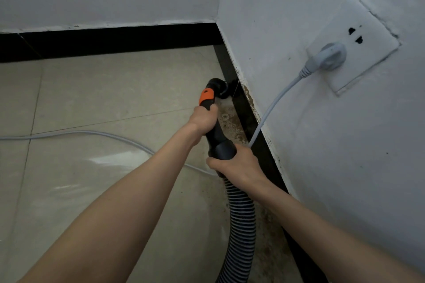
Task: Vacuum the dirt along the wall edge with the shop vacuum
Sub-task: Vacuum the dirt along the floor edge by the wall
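Observation:
A black vacuum nozzle [219, 87] with an orange collar [206, 96] presses against the black baseboard [247, 110] on the right wall. My left hand [204, 118] grips the black handle just below the collar. My right hand [236, 164] grips the hose cuff [224, 148] lower down. The ribbed hose [241, 225] runs from there toward the bottom edge. Brown dirt [230, 122] lies on the tile along the baseboard, between the nozzle and my right hand, and further down beside the hose.
A grey plug [331, 56] sits in a white wall socket [358, 39] on the right wall. Its cord [269, 110] drops to the floor and trails left across the beige tiles [92, 99]. The room corner [217, 25] is just beyond the nozzle.

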The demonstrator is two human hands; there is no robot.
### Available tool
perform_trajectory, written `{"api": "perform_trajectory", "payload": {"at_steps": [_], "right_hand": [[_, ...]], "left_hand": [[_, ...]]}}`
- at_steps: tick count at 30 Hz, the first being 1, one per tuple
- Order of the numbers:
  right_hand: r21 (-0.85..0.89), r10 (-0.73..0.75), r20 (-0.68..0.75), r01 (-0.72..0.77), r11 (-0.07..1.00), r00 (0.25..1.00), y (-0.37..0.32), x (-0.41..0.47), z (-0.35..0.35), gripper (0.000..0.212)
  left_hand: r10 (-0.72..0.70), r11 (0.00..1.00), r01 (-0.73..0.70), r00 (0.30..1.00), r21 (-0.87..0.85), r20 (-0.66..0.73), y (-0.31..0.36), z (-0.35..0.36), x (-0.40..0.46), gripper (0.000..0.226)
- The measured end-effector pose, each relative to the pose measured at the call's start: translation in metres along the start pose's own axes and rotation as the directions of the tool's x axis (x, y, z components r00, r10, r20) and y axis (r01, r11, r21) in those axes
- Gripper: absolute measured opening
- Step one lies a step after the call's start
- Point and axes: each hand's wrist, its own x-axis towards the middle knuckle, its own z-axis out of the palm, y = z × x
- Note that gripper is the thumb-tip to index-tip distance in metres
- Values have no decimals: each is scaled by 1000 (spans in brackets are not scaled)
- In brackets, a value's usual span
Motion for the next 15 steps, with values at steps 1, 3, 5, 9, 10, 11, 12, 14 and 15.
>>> {"api": "perform_trajectory", "payload": {"at_steps": [1, 3, 5, 9, 10, 11, 12, 14, 15], "right_hand": [[3, -15, 15, 15, 1000, 1000, -1, -1, 2, 30], [-25, -45, 61, 47, 999, 997, -3, -1, 5, 32], [-63, -63, 117, 70, 996, 991, -6, -3, 10, 36], [-106, -102, 172, 121, 987, 980, -7, -9, 17, 33], [-96, -102, 174, 120, 988, 979, -6, -10, 17, 31], [-81, -94, 173, 109, 991, 980, -4, -13, 15, 30], [-71, -78, 171, 92, 993, 982, 0, -15, 12, 31], [-64, -46, 159, 57, 996, 986, 7, -21, 6, 34], [-55, -38, 147, 46, 997, 988, 11, -24, 2, 34]], "left_hand": [[0, 1000, 1, 1000, 8, -27, -3, -4, 1, 50], [-13, 1000, 14, 996, 16, -92, -11, -16, 1, 50], [-38, 999, 40, 986, 6, -163, -23, -29, -1, 51], [-85, 996, 87, 961, -2, -262, -37, -42, -12, 53], [-87, 996, 91, 960, 1, -267, -38, -41, -14, 53], [-85, 996, 90, 961, 9, -264, -38, -37, -16, 53], [-80, 996, 88, 964, 20, -255, -37, -32, -18, 52], [-71, 996, 82, 973, 40, -218, -34, -20, -24, 51], [-68, 996, 77, 978, 41, -196, -33, -13, -26, 51]]}}
